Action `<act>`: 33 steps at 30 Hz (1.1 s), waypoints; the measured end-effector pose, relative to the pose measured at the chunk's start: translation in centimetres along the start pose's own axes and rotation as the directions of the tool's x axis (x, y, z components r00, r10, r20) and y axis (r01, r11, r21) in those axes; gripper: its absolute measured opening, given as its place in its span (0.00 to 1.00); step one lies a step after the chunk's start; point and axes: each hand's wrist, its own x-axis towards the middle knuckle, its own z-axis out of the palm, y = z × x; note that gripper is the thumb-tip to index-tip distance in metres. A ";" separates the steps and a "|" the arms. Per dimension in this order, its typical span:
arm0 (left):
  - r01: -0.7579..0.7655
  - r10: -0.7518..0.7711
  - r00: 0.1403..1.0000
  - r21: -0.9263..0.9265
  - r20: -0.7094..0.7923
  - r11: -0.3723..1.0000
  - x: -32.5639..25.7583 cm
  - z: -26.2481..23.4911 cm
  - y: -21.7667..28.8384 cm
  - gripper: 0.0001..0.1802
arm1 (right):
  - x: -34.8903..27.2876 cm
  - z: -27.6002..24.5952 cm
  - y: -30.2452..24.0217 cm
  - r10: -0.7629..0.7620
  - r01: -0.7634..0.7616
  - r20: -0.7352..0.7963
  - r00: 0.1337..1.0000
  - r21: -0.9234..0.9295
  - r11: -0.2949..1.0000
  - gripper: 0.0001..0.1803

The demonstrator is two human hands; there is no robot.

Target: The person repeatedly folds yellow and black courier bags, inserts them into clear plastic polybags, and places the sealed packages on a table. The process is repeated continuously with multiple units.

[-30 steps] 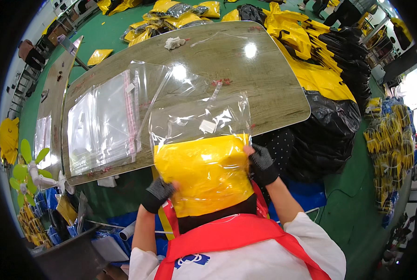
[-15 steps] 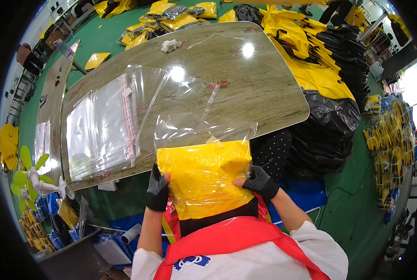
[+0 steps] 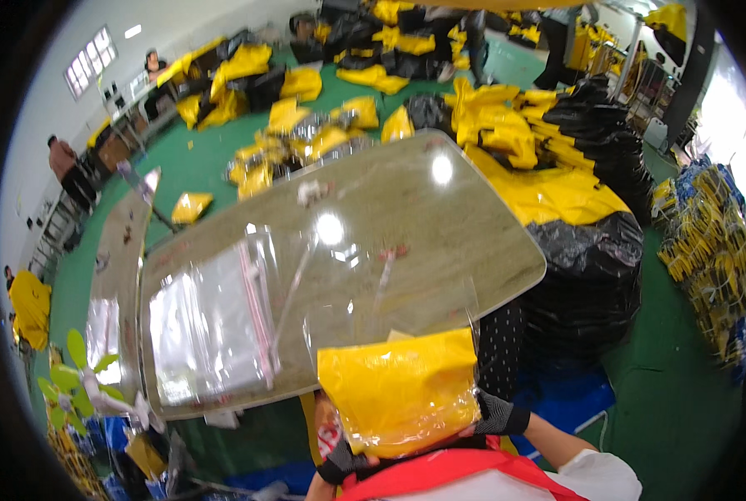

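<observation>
A flat folded yellow bundle [image 3: 398,388] sits inside a clear plastic bag [image 3: 465,313], whose loose upper part reaches over the near edge of the table. My left hand [image 3: 342,462], in a dark glove that leaves the fingertips bare, is closed on the bag's lower left corner. On the right side, my right hand [image 3: 500,415], gloved the same way, grips the bagged bundle low down. My fingers behind the package are hidden. A stack of clear plastic bags [image 3: 206,330] lies at the table's left, just beyond my left hand.
The wood-patterned table [image 3: 440,250] has a crumpled white scrap [image 3: 312,193] on it. Bagged yellow packages [image 3: 302,138] lie on the floor beyond. At right stand black-and-yellow piles [image 3: 586,267] and bundled yellow packages [image 3: 707,242]. A green-bladed fan [image 3: 81,380] is at left.
The view has tilted up, showing more of the room, so the table and package appear lower. Both hands still hold the bagged yellow bundle; my left hand now grips nearer its bottom corner.
</observation>
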 end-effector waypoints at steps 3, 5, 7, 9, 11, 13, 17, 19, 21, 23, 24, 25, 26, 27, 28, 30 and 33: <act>0.083 -0.068 0.993 0.164 -0.096 0.983 2.9 0.5 2.1 0.43 | 2.6 0.1 -2.3 -0.164 0.058 -0.296 0.941 -0.335 0.940 0.37; -0.095 0.135 0.976 0.226 -0.171 0.970 5.8 -1.4 -0.6 0.38 | 5.1 -0.4 -5.2 -0.495 0.373 -0.360 0.791 -0.359 0.856 0.39; -0.263 0.253 0.913 0.013 -0.319 0.965 7.3 0.6 3.0 0.37 | 4.7 -1.0 -10.3 -0.471 0.495 -0.167 0.866 0.169 0.852 0.51; -0.331 0.321 0.842 0.056 -0.433 0.942 8.4 2.2 3.9 0.33 | 5.3 -1.2 -10.9 -0.580 0.591 -0.136 0.803 0.303 0.748 0.57; -0.381 0.428 0.758 0.199 -0.492 0.903 9.0 2.3 2.5 0.24 | 6.5 0.3 -11.9 -0.613 0.680 -0.295 0.733 0.279 0.679 0.60; -0.332 0.404 0.758 0.230 -0.511 0.915 10.7 0.6 -3.0 0.19 | 6.8 1.4 -13.4 -0.738 0.785 -0.270 0.618 0.176 0.594 0.53; -0.362 0.423 0.772 0.219 -0.474 0.906 12.7 4.6 0.3 0.15 | 8.2 0.8 -12.7 -0.717 0.746 -0.432 0.547 -0.135 0.652 0.34; -0.080 0.197 0.957 0.455 -0.215 0.887 11.4 4.0 2.5 0.18 | 8.3 0.4 -14.8 -0.680 0.789 -0.480 0.554 0.042 0.613 0.24; -0.088 0.023 0.996 0.868 0.088 0.489 9.7 5.1 9.7 0.19 | 7.8 -3.0 -14.6 -0.840 0.703 -0.180 0.511 -0.476 0.529 0.25; -0.232 0.103 0.971 0.950 0.215 0.206 7.0 3.1 15.7 0.23 | 6.4 -1.2 -16.4 -0.841 0.642 -0.094 0.534 -0.602 0.474 0.33; -0.323 0.373 0.884 0.945 0.281 0.054 6.3 3.5 18.4 0.24 | 5.8 -0.4 -17.0 -0.836 0.603 -0.052 0.546 -0.668 0.436 0.38; -0.357 0.613 0.708 0.927 0.351 -0.118 6.7 4.3 20.8 0.26 | 5.5 -0.1 -16.7 -0.838 0.647 -0.076 0.540 -0.599 0.471 0.35; -0.266 0.785 0.389 0.875 0.482 -0.405 9.6 6.4 24.4 0.25 | 5.5 -0.3 -15.9 -0.834 0.672 -0.120 0.538 -0.537 0.510 0.33; -0.363 0.655 0.512 0.831 0.556 -0.421 12.0 6.6 25.9 0.29 | 4.9 0.3 -16.6 -0.669 0.675 -0.129 0.732 0.002 0.738 0.32; -0.445 0.498 0.609 0.786 0.617 -0.430 13.3 5.8 26.6 0.34 | 4.6 1.2 -17.4 -0.463 0.442 -0.111 0.879 0.551 0.707 0.32; -0.527 0.234 0.814 0.845 0.532 -0.089 15.1 4.0 25.5 0.40 | 6.0 -0.6 -14.3 -0.711 0.706 -0.034 0.702 -0.101 0.701 0.35; -0.574 0.259 0.779 0.816 0.571 -0.073 15.9 3.0 21.9 0.40 | 6.1 0.1 -14.0 -0.790 0.665 -0.106 0.604 -0.479 0.573 0.35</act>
